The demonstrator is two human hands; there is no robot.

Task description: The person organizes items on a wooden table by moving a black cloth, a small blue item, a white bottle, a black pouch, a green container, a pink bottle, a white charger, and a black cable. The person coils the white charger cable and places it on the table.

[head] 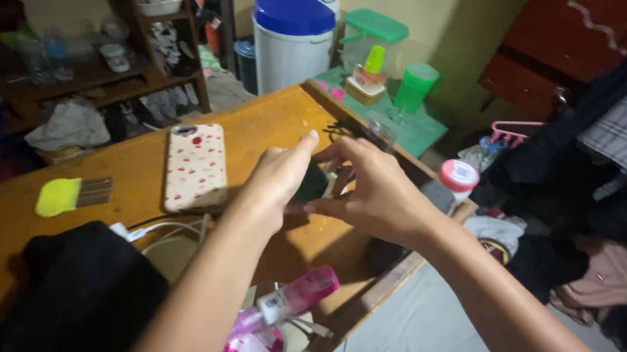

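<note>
We work with both hands over the wooden table (273,119), and between them sits a small dark green thing (314,184), mostly hidden, so we cannot tell what it is. It is near the table's right edge, just right of the phone (196,166) in its spotted case.

To do this well, we judge that both hands should keep steady and low over the table, so the small thing cannot slip off the near edge, and our fingers should work lightly rather than squeeze.

Our left hand (278,178) presses against the thing's left side, thumb raised, fingers curled behind it. Our right hand (374,190) is half closed, its fingertips (311,207) touching the thing from the right. A pink spray bottle (287,303) lies below our arms.
</note>
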